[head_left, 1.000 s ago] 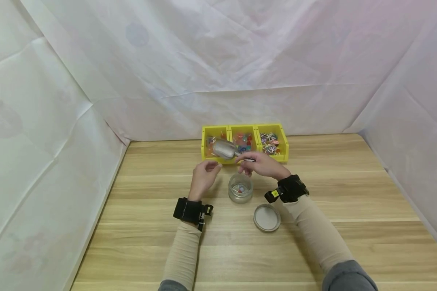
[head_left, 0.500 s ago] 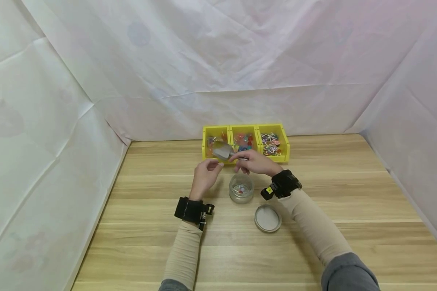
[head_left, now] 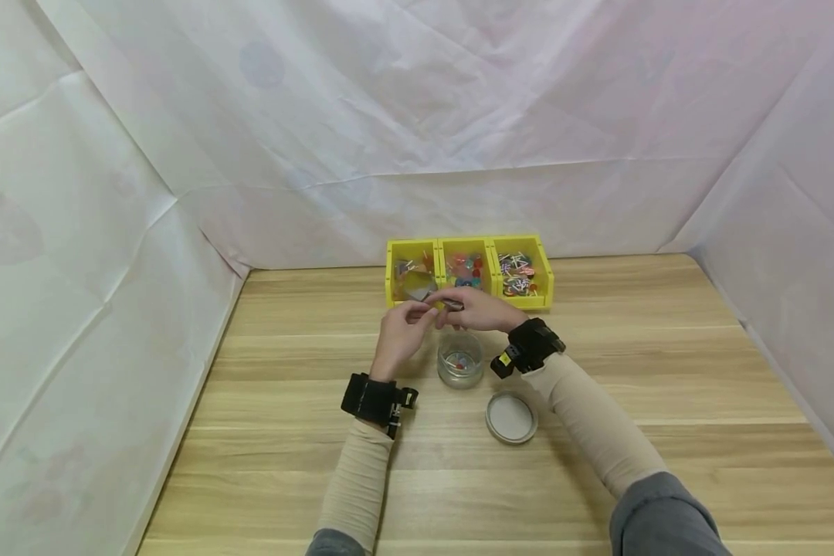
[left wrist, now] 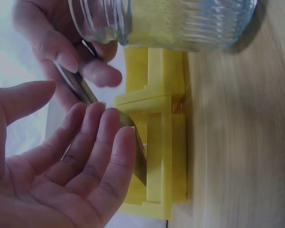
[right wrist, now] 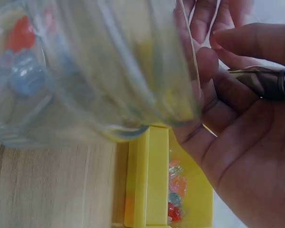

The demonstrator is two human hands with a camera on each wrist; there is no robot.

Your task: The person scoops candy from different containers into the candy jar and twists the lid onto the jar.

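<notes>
My right hand (head_left: pixel 483 309) grips the handle of a metal scoop (head_left: pixel 420 286), whose bowl dips into the left compartment of a yellow three-part bin (head_left: pixel 528 303). My left hand (head_left: pixel 401 336) is close beside it; in the left wrist view its fingers (left wrist: pixel 116 154) are extended and slightly bent, the tips right at the scoop's neck, the thumb apart. A clear glass jar (head_left: pixel 460 374) stands just in front of the hands with a few small coloured pieces inside, red and blue ones (right wrist: pixel 27 73) showing in the right wrist view.
A round grey lid (head_left: pixel 511 418) lies on the wooden table (head_left: pixel 459 494) near the jar. The bin's middle compartment has shiny coloured pieces (head_left: pixel 467 266), the right one many striped pieces with white sticks (head_left: pixel 517 278). White cloth (head_left: pixel 417 208) hangs behind and at the sides.
My right hand has moved left and lowered the scoop from above the bin into its left compartment. My left hand has shifted slightly right, up to the scoop. Jar and lid stay put.
</notes>
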